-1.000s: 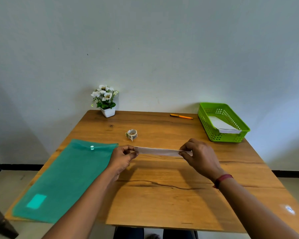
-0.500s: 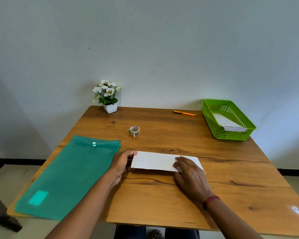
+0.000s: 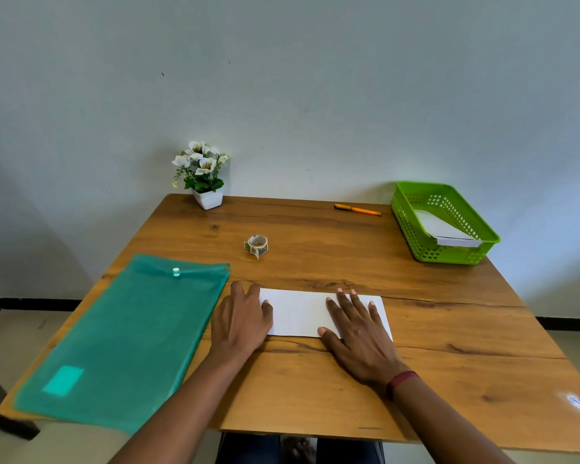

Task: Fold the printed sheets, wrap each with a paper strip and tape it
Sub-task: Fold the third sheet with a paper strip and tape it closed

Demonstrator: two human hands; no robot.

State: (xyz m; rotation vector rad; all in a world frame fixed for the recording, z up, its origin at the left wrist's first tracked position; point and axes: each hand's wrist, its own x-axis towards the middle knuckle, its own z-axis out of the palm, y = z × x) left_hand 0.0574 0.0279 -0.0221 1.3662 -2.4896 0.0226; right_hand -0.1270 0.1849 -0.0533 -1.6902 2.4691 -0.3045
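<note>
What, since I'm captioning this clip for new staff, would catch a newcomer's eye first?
Two hands at the near middle of the wooden table: the right hand lies flat on a folded white sheet, and the left hand rests at its left end. Next come the big teal folder on the table's left side and the bright green basket at the far right corner, with white paper inside.

A teal plastic folder [image 3: 124, 336] is lying at the near left of the wooden table [image 3: 449, 363]. A potted white flower [image 3: 203, 177] is standing far left, an orange pen [image 3: 358, 209] is lying along the far edge, and a green basket [image 3: 412, 226] is sitting far right.
</note>
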